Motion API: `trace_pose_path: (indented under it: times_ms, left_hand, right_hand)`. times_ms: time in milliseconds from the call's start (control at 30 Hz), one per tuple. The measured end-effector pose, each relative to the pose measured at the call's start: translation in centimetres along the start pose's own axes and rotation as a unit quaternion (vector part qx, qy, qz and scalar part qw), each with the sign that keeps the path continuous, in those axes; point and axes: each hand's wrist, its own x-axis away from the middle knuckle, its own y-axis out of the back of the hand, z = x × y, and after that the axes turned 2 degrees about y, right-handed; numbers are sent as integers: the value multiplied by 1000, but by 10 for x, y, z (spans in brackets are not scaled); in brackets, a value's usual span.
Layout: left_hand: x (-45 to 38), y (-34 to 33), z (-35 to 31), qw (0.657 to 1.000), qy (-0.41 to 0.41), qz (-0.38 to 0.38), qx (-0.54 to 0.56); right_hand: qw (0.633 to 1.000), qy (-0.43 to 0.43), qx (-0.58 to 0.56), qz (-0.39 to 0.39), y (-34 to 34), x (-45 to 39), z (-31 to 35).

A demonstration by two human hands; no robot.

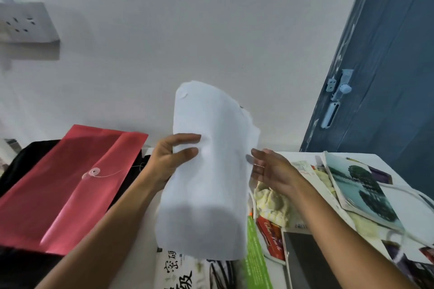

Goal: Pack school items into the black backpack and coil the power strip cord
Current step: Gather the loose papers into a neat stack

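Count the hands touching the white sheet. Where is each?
1 for certain. The left hand grips the sheet at its left edge; the right hand, open, is at its right edge, contact unclear.

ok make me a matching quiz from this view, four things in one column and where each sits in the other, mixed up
Things:
1. red envelope
2. white sheet
3. wall socket
4. blue door

Places:
A. far right, past the table's end
B. on the black backpack, left
C. upper left, on the wall
D. held up in the middle, gripped by the left hand

Pairs: 1-B, 2-D, 3-C, 4-A
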Motion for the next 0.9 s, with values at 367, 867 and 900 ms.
trace_pose_path:
  times_ms: [367, 867, 900]
  left_hand:
    - [-3, 35, -2, 983, -102, -61, -140]
    - [51, 30, -32, 994, -87, -47, -50]
    - [59, 25, -37, 995, -77, -45, -39]
  right_hand:
    - [969, 241, 58, -12, -55, 32, 26]
    - [958, 257, 115, 45, -65, 94, 20]
    - [955, 265, 131, 29, -65, 103, 17]
